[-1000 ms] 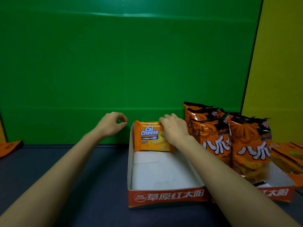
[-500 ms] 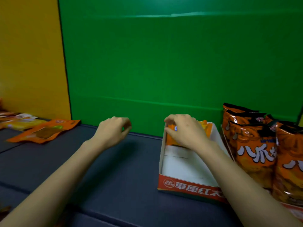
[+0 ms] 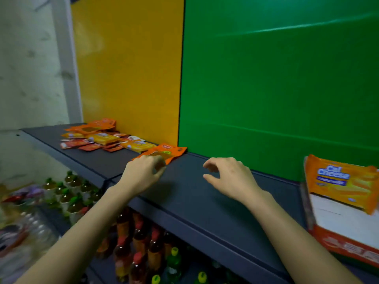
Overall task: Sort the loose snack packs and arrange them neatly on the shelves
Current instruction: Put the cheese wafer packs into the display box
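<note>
Down at the bottom edge we see bottles (image 3: 141, 242) with red, green and yellow caps crowded on a lower level. Above them runs the dark shelf (image 3: 194, 201), and both bare forearms reach over its front lip. The right hand (image 3: 231, 179) hovers over the shelf with fingers loosely curled, grasping nothing. The left hand (image 3: 141, 173) curls its fingers at the near edge of a flat orange pouch (image 3: 172, 151) – the blur keeps us from telling whether they pinch it. At the far right a Cal Cheese pack (image 3: 336, 181) stands on edge in a white cardboard box (image 3: 344, 224). Further left the loose snack packs (image 3: 102, 138) lie scattered flat – all against the yellow panel (image 3: 131, 68), beside the green panel (image 3: 276, 78).
</note>
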